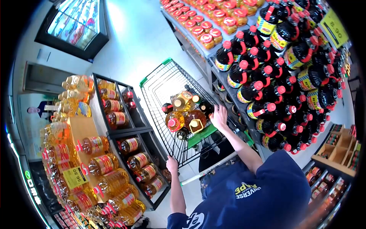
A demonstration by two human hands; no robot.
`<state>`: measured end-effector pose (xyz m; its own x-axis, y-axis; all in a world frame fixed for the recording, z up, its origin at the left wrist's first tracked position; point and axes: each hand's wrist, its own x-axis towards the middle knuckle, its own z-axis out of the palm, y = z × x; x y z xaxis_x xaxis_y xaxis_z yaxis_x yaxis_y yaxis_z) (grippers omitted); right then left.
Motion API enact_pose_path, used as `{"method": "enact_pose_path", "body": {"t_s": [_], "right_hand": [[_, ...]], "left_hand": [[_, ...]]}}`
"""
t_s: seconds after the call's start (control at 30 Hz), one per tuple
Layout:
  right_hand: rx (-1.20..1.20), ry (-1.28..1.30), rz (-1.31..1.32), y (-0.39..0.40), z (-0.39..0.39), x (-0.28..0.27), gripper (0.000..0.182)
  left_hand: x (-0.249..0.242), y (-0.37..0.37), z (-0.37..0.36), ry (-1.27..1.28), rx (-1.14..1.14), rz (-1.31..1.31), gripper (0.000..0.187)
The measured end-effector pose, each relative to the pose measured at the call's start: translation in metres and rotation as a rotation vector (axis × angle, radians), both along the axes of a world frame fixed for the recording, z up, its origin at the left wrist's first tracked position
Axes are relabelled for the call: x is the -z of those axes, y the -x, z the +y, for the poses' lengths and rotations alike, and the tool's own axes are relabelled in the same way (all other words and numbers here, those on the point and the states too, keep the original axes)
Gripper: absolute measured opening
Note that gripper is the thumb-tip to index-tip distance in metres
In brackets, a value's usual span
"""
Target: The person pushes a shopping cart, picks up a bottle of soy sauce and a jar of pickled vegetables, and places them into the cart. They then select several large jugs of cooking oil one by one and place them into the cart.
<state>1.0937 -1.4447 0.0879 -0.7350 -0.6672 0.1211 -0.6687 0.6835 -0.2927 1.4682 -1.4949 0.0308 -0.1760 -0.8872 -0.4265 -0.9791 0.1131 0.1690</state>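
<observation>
My right hand (219, 117) reaches over the right side of a wire shopping cart (158, 95), its fingers apart beside a dark bottle (206, 108). Whether the fingertips touch that bottle is not clear. Outside the cart's near left corner is my left hand (172, 164), loosely curled with one finger extended and nothing visible in it. Grouped in the cart are a red-capped oil bottle (175, 117), an amber jug (193, 115) with a yellowish cap, a beige-capped bottle (182, 103) and several dark bottles. A green panel (202, 136) lies across the cart's near end.
Dark red-capped bottles (263, 84) crowd the display on the right, with red-lidded jars (206, 36) beyond. To the left stand cooking oil bottles (103, 164) and a black shelf (131, 128) of bottles. A lit cooler (74, 24) stands at the far left. Pale floor (126, 49) runs ahead.
</observation>
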Motion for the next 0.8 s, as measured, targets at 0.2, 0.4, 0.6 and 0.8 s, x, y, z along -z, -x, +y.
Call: {"method": "enact_pose_path", "body": {"t_s": [0.2, 0.4, 0.6, 0.8], "right_hand": [[-0.123, -0.155, -0.223, 0.035, 0.027, 0.020, 0.096], [-0.148, -0.241, -0.267, 0.051, 0.000, 0.020, 0.100], [-0.172, -0.312, -0.242, 0.055, -0.038, 0.026, 0.108], [-0.190, -0.368, -0.251, 0.066, -0.091, 0.027, 0.107]], "left_hand": [[0.010, 0.020, -0.025, -0.005, -0.021, -0.030, 0.027], [0.006, 0.037, -0.046, 0.011, -0.018, -0.062, 0.027], [0.015, 0.047, -0.083, 0.123, 0.037, -0.099, 0.021], [0.019, 0.058, -0.134, 0.178, 0.050, -0.146, 0.019]]}}
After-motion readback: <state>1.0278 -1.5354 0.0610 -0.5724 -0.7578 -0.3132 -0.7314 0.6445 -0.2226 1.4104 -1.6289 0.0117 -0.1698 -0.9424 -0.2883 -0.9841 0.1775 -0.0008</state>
